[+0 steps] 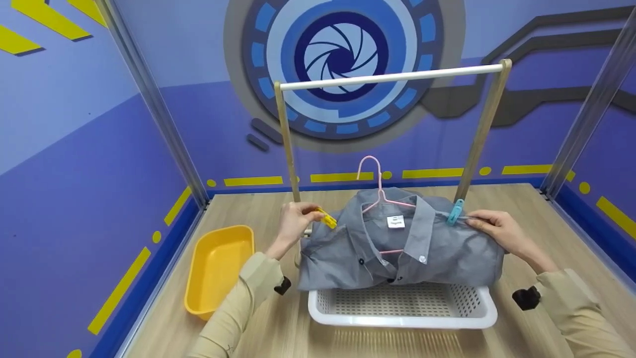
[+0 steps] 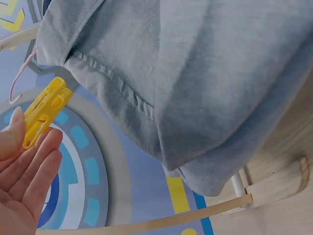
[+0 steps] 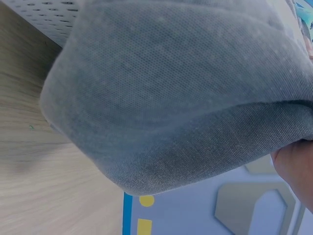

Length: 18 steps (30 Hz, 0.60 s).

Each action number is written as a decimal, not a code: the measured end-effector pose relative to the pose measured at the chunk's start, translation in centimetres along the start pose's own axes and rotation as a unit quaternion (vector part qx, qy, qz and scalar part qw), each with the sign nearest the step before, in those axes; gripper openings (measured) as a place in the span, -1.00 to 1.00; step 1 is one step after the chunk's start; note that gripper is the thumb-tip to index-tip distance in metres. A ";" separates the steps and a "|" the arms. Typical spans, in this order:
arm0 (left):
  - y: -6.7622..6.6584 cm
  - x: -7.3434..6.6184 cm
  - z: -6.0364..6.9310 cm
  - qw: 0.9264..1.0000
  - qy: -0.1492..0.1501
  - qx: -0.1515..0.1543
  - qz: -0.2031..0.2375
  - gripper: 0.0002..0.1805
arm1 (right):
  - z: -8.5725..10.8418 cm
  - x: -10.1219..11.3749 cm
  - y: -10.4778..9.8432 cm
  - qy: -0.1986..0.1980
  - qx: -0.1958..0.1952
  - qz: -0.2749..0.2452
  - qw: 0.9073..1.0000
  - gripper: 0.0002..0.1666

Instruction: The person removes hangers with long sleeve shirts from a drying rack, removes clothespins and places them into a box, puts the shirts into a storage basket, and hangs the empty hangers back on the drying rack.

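Note:
A grey collared shirt lies bunched over the back of a white basket, with a pink hanger inside it and the hook standing up through the collar. My left hand pinches a yellow clothespin between thumb and fingers, near the shirt's left shoulder. In the left wrist view the clothespin is apart from the cloth. My right hand pinches the shirt's right shoulder between thumb and fingers. Beside those fingers, a teal clothespin is clipped on that shoulder. The right fingertips are mostly hidden in the right wrist view.
The white perforated basket stands on the wooden table under the shirt. A yellow tray lies to the left. Behind the shirt rises a wooden rack with a white rail. Blue printed walls enclose the table.

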<state>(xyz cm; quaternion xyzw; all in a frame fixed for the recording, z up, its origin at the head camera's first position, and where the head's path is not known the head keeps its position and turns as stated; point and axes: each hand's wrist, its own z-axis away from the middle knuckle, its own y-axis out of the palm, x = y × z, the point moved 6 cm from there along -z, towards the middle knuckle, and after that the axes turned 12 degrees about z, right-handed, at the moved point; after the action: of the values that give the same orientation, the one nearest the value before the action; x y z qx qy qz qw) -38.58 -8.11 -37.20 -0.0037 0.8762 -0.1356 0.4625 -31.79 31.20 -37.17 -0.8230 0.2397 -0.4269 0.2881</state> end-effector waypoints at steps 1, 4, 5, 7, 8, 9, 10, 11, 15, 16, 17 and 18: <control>-0.1 0.0 0.0 1.000 -0.002 0.000 -0.002 -0.91 | 0.0 0.0 0.0 0.000 0.001 -0.001 1.000 -0.86; -0.2 0.0 0.0 1.000 -0.004 -0.002 -0.016 -0.87 | 0.0 -0.1 0.0 0.001 0.002 -0.003 1.000 -0.86; -0.2 0.0 0.0 1.000 -0.002 -0.002 -0.019 -0.87 | 0.0 -0.1 0.0 0.002 0.002 -0.003 1.000 -0.86; -0.2 -0.1 0.0 1.000 0.004 -0.004 -0.028 -0.85 | 0.1 -0.1 0.0 0.004 0.002 -0.003 1.000 -0.86; -0.2 -0.2 0.0 0.999 0.009 -0.005 -0.033 -0.84 | 0.1 -0.1 0.0 0.004 0.002 -0.003 1.000 -0.85; -0.3 -0.2 -0.1 0.999 0.013 -0.005 -0.038 -0.83 | 0.1 -0.1 0.0 0.005 0.002 -0.003 1.000 -0.85; -0.3 -0.2 -0.1 0.999 0.016 -0.007 -0.044 -0.83 | 0.1 -0.1 0.0 0.006 0.003 -0.002 1.000 -0.85; -0.3 -0.3 0.0 0.999 0.018 -0.008 -0.050 -0.83 | 0.1 0.0 0.0 0.007 0.003 -0.001 1.000 -0.85; -0.4 -0.3 0.0 0.997 0.020 -0.011 -0.071 -0.84 | 0.1 0.1 0.0 0.009 0.003 0.003 1.000 -0.86; -0.5 -0.4 0.0 0.997 0.019 -0.011 -0.073 -0.85 | 0.1 0.1 0.0 0.010 0.003 0.005 1.000 -0.86; -0.5 -0.4 0.0 0.997 0.017 -0.010 -0.074 -0.85 | 0.1 0.1 0.0 0.011 0.003 0.007 1.000 -0.86; -0.5 -0.4 0.1 0.997 0.015 -0.010 -0.075 -0.85 | 0.1 -0.1 0.0 0.011 0.003 0.009 1.000 -0.86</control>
<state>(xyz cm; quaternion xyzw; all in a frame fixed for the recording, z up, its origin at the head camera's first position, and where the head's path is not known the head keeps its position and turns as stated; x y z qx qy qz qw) -38.39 -8.60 -36.81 -0.0718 0.8817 -0.1611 0.4377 -31.74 31.28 -37.26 -0.8151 0.2490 -0.4343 0.2915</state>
